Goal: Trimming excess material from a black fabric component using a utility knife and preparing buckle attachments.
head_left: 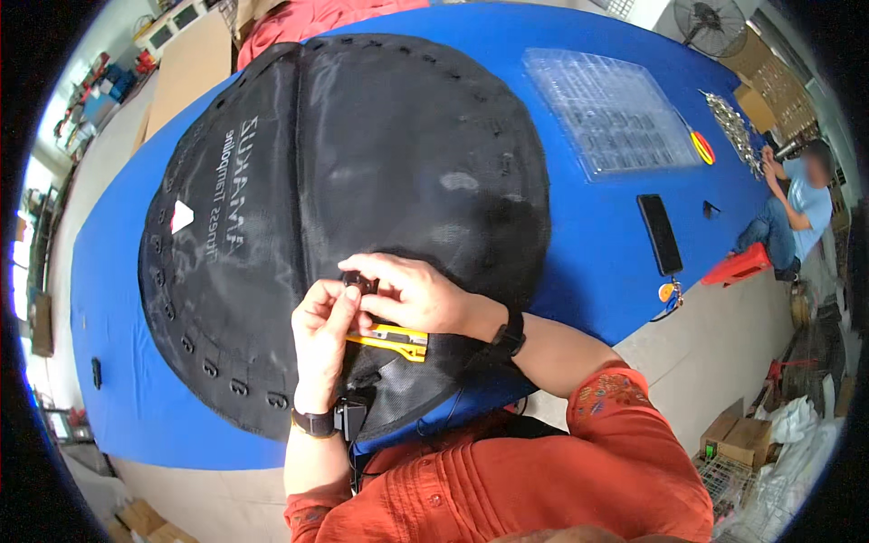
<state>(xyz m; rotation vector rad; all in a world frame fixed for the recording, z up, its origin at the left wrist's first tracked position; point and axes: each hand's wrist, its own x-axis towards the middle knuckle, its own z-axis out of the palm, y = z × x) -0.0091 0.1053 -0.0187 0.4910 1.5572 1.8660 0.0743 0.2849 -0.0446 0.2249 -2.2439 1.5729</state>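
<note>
A small black part (363, 283) is pinched between the fingertips of both my hands, over the near part of a round black trampoline mat (407, 154). My left hand (324, 328) is closed with thumb and fingers on its left side. From the right, my right hand (418, 294) grips the same part, its fingers bent round it. Fingers cover much of the part, so its exact kind does not show. A yellow utility knife (398, 342) lies just below my right hand; whether the hand touches it I cannot tell. Several black loops (239, 387) line the mat's edge.
The mat lies on a blue-covered table (597, 262). To the right are a clear plastic compartment tray (615, 118), a black phone (659, 234) and a pile of metal pieces (731, 129). A co-worker (801, 195) sits at the far right near a red stool (742, 266).
</note>
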